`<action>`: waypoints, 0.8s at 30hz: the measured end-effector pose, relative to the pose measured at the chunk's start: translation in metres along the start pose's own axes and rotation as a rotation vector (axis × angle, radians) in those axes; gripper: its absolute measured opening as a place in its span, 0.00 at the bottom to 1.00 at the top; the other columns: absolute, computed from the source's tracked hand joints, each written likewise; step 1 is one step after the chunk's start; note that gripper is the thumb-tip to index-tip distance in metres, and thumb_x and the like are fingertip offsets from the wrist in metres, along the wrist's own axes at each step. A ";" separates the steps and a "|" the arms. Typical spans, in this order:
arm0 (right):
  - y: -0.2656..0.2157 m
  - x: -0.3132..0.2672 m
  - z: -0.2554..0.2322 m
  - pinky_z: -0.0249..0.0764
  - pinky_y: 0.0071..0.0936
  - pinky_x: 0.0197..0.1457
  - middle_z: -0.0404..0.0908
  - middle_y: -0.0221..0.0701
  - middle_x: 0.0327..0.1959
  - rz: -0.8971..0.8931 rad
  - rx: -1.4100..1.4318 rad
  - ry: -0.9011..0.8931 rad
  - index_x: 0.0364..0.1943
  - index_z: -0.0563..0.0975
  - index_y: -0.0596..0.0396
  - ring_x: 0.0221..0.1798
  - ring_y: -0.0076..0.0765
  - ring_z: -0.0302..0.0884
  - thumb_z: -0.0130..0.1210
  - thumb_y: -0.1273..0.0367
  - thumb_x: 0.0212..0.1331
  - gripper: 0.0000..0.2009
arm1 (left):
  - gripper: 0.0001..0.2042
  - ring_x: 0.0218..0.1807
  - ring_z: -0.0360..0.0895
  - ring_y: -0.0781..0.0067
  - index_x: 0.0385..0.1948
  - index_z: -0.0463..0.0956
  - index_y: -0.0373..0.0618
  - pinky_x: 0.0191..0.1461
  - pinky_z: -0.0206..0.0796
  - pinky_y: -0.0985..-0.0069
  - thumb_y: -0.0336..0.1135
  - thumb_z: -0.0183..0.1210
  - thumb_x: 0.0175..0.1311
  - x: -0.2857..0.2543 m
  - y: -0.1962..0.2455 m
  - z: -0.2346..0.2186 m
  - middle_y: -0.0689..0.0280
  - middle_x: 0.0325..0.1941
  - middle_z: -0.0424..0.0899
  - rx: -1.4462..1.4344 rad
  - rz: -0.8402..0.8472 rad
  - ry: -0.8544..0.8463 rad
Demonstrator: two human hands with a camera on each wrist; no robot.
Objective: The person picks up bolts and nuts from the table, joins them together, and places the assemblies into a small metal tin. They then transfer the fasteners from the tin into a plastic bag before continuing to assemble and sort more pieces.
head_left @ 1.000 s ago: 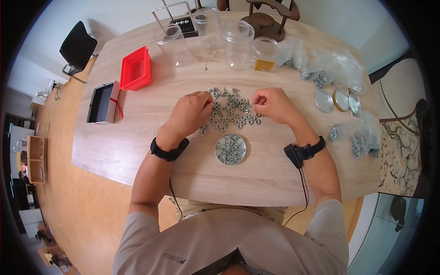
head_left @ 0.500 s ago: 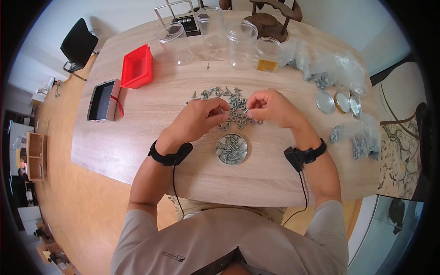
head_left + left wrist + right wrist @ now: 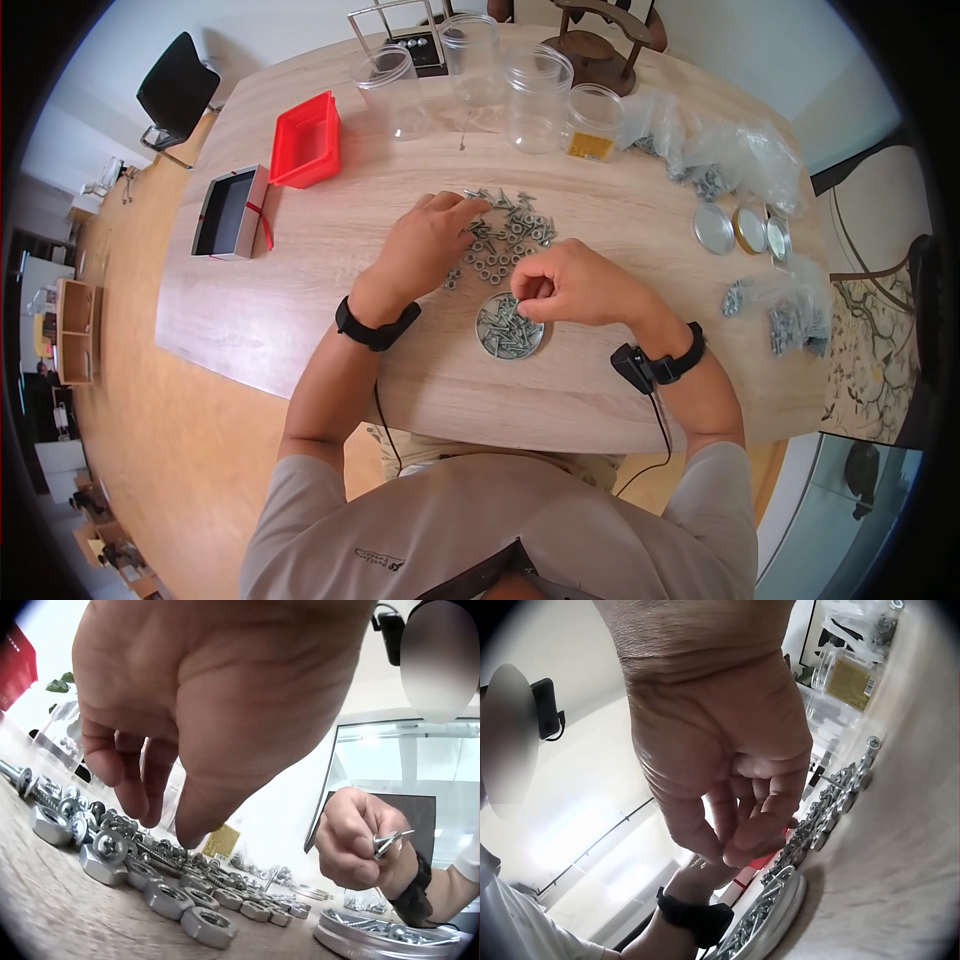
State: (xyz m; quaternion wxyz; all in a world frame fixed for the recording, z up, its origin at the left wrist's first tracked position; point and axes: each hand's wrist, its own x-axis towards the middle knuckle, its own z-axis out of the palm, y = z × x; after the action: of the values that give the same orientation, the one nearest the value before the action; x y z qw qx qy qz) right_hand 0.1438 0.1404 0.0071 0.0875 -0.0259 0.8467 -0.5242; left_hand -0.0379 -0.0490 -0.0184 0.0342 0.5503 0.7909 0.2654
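A pile of screws and nuts [image 3: 515,232] lies on the wooden table. The left hand [image 3: 425,240] hangs over the pile's left side, fingers pointing down; in the left wrist view no item shows between its fingertips. Above the round tin [image 3: 486,345] of screws is the right hand [image 3: 580,285], which in the left wrist view pinches screws [image 3: 388,843] between thumb and fingers. The right wrist view shows the right hand [image 3: 727,750] beside the tin, its fingertips together.
A red bin [image 3: 306,140] and a grey box [image 3: 228,215] stand at the left. Clear jars [image 3: 537,105] line the back. Round lids [image 3: 713,229] and plastic bags [image 3: 745,160] of hardware lie at the right.
The right hand has moved from the pile's right side toward the body, over the tin. The left hand moved right and toward the body, then back up over the pile's left part.
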 end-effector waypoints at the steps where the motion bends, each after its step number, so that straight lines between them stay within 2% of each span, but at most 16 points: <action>1: 0.000 0.000 0.001 0.80 0.23 0.38 0.86 0.29 0.28 -0.007 0.007 -0.006 0.37 0.85 0.59 0.31 0.21 0.83 0.69 0.71 0.60 0.07 | 0.15 0.60 0.82 0.50 0.57 0.84 0.49 0.65 0.75 0.58 0.30 0.64 0.70 0.000 0.000 0.001 0.59 0.54 0.87 0.007 0.019 -0.023; 3: 0.002 0.000 0.003 0.80 0.23 0.38 0.86 0.29 0.28 -0.019 0.020 -0.016 0.36 0.84 0.59 0.31 0.22 0.83 0.69 0.71 0.59 0.06 | 0.14 0.59 0.82 0.50 0.54 0.84 0.49 0.65 0.75 0.59 0.29 0.64 0.69 0.000 0.001 0.001 0.59 0.52 0.87 0.036 0.026 -0.053; 7: -0.004 -0.001 0.001 0.82 0.30 0.40 0.89 0.33 0.30 0.008 -0.007 -0.028 0.34 0.84 0.58 0.33 0.30 0.87 0.68 0.70 0.59 0.06 | 0.09 0.55 0.82 0.50 0.48 0.85 0.47 0.62 0.76 0.58 0.29 0.63 0.69 0.001 -0.004 0.003 0.58 0.47 0.86 0.084 0.028 -0.090; 10: -0.008 -0.002 0.001 0.82 0.31 0.40 0.88 0.34 0.30 -0.009 -0.037 -0.033 0.35 0.84 0.58 0.33 0.32 0.87 0.67 0.70 0.58 0.06 | 0.05 0.52 0.83 0.49 0.42 0.85 0.46 0.58 0.76 0.57 0.30 0.62 0.69 0.001 -0.005 0.004 0.57 0.45 0.86 0.060 0.024 -0.070; 13: -0.007 -0.001 0.006 0.82 0.32 0.40 0.87 0.35 0.30 -0.057 -0.065 -0.071 0.35 0.84 0.58 0.33 0.34 0.86 0.66 0.70 0.58 0.06 | 0.06 0.47 0.84 0.48 0.42 0.84 0.44 0.54 0.77 0.57 0.28 0.65 0.65 0.001 -0.005 0.007 0.57 0.40 0.86 0.070 0.050 -0.016; 18: -0.008 -0.003 0.009 0.81 0.33 0.41 0.86 0.35 0.30 -0.076 -0.076 -0.041 0.35 0.84 0.58 0.34 0.36 0.86 0.66 0.70 0.58 0.06 | 0.05 0.47 0.83 0.48 0.40 0.83 0.43 0.53 0.76 0.56 0.29 0.64 0.65 0.001 -0.003 0.006 0.57 0.41 0.85 0.082 0.038 -0.030; 24: -0.006 -0.002 0.011 0.80 0.33 0.40 0.86 0.36 0.29 -0.099 -0.050 -0.090 0.36 0.86 0.56 0.34 0.36 0.86 0.69 0.68 0.60 0.07 | 0.04 0.49 0.84 0.48 0.39 0.81 0.43 0.55 0.77 0.56 0.30 0.64 0.66 0.000 -0.003 0.005 0.57 0.42 0.85 0.139 0.035 -0.069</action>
State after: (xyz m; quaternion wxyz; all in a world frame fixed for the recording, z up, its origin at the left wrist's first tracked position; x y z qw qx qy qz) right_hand 0.1473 0.1282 0.0081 0.0988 -0.0933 0.8526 -0.5047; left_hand -0.0385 -0.0482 -0.0245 0.0184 0.5737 0.7962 0.1914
